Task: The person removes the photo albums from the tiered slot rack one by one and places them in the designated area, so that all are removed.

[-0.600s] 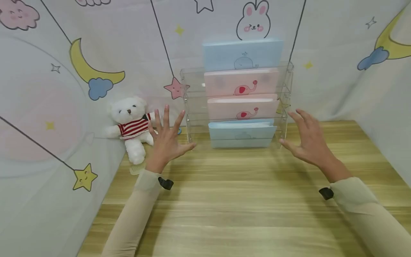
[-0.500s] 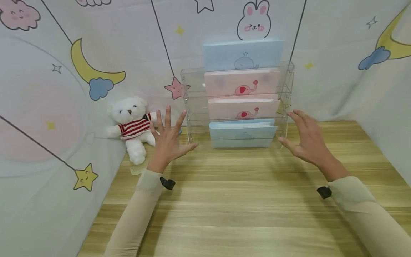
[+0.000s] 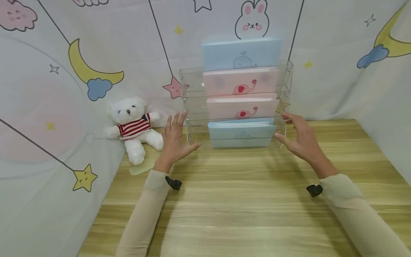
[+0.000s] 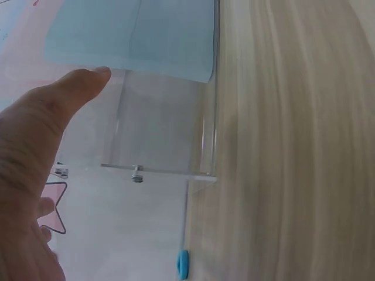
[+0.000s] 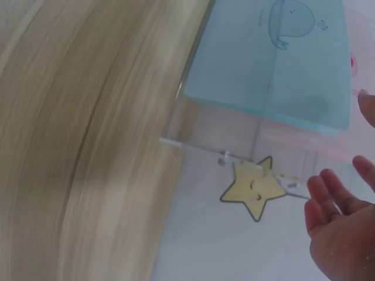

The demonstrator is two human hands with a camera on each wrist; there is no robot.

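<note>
A clear tiered file rack point(image 3: 196, 123) stands at the back of the table, against the printed cloth. In it are a light blue whale folder point(image 3: 221, 57) at the top, two pink elephant folders, the upper pink folder point(image 3: 218, 84) and the lower pink folder point(image 3: 221, 109), and a light blue folder point(image 3: 224, 137) at the bottom. My left hand point(image 3: 174, 142) is at the rack's left side, thumb spread in front. At the right side is my right hand point(image 3: 303, 141), fingers relaxed and slightly bent. Neither holds anything; I cannot tell whether they touch the rack.
Left of my left hand, a white teddy bear point(image 3: 136, 126) in a striped shirt leans against the cloth. A pale comb point(image 3: 142, 167) lies partly beneath it. A small blue ring-shaped piece point(image 4: 183, 264) shows near the rack. The wooden table point(image 3: 237, 207) stretches out in front.
Both hands have moved inward toward the rack's sides, the left one rightward and the right one leftward. More of the bear's leg and the comb now shows. The rack and folders stay put.
</note>
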